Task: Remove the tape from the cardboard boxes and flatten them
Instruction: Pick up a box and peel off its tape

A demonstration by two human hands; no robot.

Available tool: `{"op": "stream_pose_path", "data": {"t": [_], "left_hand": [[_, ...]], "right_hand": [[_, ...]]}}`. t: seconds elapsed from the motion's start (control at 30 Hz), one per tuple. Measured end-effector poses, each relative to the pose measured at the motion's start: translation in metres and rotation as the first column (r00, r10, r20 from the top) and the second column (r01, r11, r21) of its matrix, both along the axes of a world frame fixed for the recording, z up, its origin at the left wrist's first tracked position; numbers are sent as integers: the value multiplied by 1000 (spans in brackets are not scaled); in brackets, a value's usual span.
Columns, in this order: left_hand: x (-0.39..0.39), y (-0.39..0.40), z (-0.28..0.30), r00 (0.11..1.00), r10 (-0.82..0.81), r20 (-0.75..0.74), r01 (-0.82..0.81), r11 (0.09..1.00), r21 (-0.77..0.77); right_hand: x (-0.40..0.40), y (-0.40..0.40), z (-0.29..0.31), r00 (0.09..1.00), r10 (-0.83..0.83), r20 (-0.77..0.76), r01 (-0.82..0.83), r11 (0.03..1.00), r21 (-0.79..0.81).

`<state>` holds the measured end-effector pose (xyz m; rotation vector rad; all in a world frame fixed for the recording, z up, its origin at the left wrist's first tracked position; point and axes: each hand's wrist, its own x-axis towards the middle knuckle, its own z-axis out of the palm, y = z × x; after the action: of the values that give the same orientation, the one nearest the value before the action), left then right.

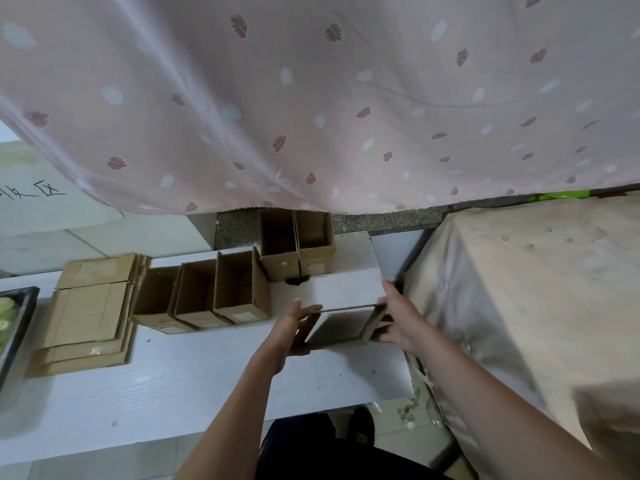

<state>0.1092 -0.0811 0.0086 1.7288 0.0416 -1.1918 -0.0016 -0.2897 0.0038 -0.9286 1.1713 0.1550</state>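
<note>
I hold a small cardboard box (369,325), open at both ends, above the white table (173,386); the table shows through it. My left hand (289,332) grips its left wall and my right hand (398,322) grips its right wall. Three open boxes (204,296) stand in a row left of my hands. Two more open boxes (298,249) stand behind them. A stack of flattened boxes (90,313) lies at the table's left.
A pink patterned curtain (311,98) hangs over the far side. A cloth-covered surface (536,289) stands to the right. A dark tray (17,323) sits at the left edge. Scraps of tape (410,408) lie on the floor by the table's right corner.
</note>
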Motion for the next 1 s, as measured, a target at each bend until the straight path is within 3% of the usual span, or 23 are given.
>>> {"op": "stream_pose_path", "data": {"t": [0.1,0.23,0.4,0.57,0.8,1.0], "left_hand": [[1,-3,-4,984,-101,146,91,993,72],[-1,-3,-18,956,-175,237,125,969,213],[-8,-4,-33,974,-102,204,42,959,279],[-16,-17,-55,952,-177,248,71,920,386],[-24,-21,-107,864,-396,311,153,794,588],[-28,-13,-141,701,-570,429,181,723,666]], "right_hand": [[-2,-8,1,992,-120,34,120,993,1],[-9,-13,4,996,66,-54,-70,995,-78],[-10,-7,-1,946,270,-177,-297,944,-143],[-7,7,-25,928,278,-247,-347,887,-304],[4,12,-78,806,358,-471,-540,771,-338],[6,25,-117,709,354,-610,-652,658,-376]]}}
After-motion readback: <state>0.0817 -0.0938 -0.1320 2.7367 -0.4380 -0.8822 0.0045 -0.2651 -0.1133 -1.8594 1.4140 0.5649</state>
